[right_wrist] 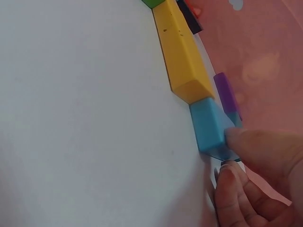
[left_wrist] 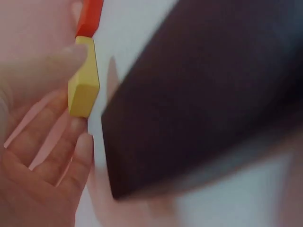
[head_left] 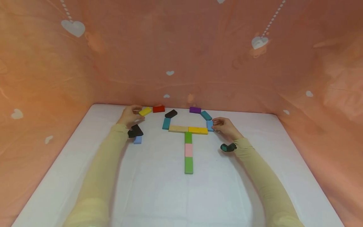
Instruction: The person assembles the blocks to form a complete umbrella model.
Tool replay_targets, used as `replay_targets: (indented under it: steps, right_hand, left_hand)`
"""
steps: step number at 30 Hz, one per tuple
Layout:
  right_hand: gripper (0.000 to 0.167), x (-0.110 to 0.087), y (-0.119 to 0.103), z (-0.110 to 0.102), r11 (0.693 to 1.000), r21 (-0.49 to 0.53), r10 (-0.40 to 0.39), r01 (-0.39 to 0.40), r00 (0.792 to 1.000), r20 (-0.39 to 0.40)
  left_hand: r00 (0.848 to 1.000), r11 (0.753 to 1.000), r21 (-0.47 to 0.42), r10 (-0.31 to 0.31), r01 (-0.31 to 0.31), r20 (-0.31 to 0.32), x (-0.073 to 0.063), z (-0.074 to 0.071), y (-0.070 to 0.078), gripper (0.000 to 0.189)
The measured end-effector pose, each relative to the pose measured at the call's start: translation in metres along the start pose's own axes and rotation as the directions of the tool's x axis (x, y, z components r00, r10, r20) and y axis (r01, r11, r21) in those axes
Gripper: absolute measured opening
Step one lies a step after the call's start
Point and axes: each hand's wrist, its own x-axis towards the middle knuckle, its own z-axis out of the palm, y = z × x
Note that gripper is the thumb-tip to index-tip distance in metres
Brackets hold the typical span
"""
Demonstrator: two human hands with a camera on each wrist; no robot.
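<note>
My left hand point(head_left: 131, 114) pinches a yellow block point(head_left: 145, 111) at the far left, its thumb point(left_wrist: 75, 56) on the block's upper face. The yellow block's far end meets a red block point(left_wrist: 89, 18) in the left wrist view. My right hand point(head_left: 225, 126) pinches a light blue block point(head_left: 210, 125), with the thumb point(right_wrist: 236, 142) against its side and fingers around its outer end. In the right wrist view, that block stands against the end of a longer orange-yellow block point(right_wrist: 182, 56). Above it in the head view lies a teal block point(head_left: 206, 115), then a purple block point(head_left: 195, 110).
A natural wood block point(head_left: 178, 129) continues the row leftward. Below, green point(head_left: 188, 165) and pink blocks point(head_left: 188, 150) form a stem. A second teal block point(head_left: 166, 123) and a black block point(head_left: 171, 113) angle up at left. Another blue block point(head_left: 137, 140) lies near my left wrist.
</note>
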Motion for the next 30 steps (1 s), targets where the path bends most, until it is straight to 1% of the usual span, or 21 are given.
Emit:
replay_targets:
  steps: [4, 8, 12, 16, 20, 25, 26, 27, 28, 30]
  right_hand:
    - [0.043, 0.0, 0.0, 0.001, 1.0, 0.007, -0.001, 0.001, 1.0, 0.0]
    - [0.043, 0.001, 0.0, 0.001, 1.0, -0.001, -0.017, 0.017, 1.0, 0.009]
    - [0.042, 0.002, 0.001, 0.003, 1.0, -0.007, -0.016, 0.016, 1.0, 0.009]
    - [0.043, 0.001, -0.001, 0.004, 1.0, -0.016, -0.022, 0.022, 1.0, 0.01]
    - [0.043, 0.0, -0.003, 0.003, 1.0, -0.017, -0.025, 0.026, 1.0, 0.01]
    - [0.044, -0.002, -0.004, 0.002, 1.0, -0.001, -0.02, 0.02, 1.0, 0.01]
    - [0.044, -0.002, -0.004, 0.001, 1.0, 0.0, -0.016, 0.016, 1.0, 0.006]
    - [0.044, -0.002, -0.003, 0.001, 1.0, 0.0, -0.013, 0.013, 1.0, 0.004]
    - [0.044, -0.002, -0.003, 0.001, 1.0, -0.003, -0.01, 0.01, 1.0, 0.002]
    - [0.044, -0.002, -0.002, 0.0, 1.0, -0.012, -0.008, 0.008, 1.0, -0.003]
  left_hand:
    - [1.0, 0.995, 0.096, 0.018, -0.016, -0.026, -0.001, 0.004, 0.005, 0.059]
    - [0.998, 0.982, 0.186, 0.041, -0.03, -0.056, -0.002, 0.006, 0.009, 0.053]
    - [0.995, 0.971, 0.238, 0.041, -0.017, -0.096, -0.002, 0.007, 0.008, 0.047]
    - [0.993, 0.962, 0.273, 0.055, -0.023, -0.109, 0.001, 0.008, 0.006, 0.045]
    - [0.994, 0.954, 0.296, 0.074, -0.047, -0.079, 0.004, 0.008, 0.004, 0.042]
    - [0.995, 0.955, 0.288, 0.087, -0.071, -0.042, 0.004, 0.008, 0.003, 0.041]
    - [0.996, 0.958, 0.277, 0.087, -0.074, -0.037, 0.003, 0.008, 0.004, 0.041]
    - [0.994, 0.958, 0.272, 0.101, -0.088, -0.033, 0.002, 0.01, 0.007, 0.041]
    - [0.993, 0.959, 0.261, 0.119, -0.109, -0.021, 0.0, 0.011, 0.01, 0.041]
    - [0.991, 0.963, 0.235, 0.133, -0.131, 0.004, -0.004, 0.017, 0.019, 0.042]
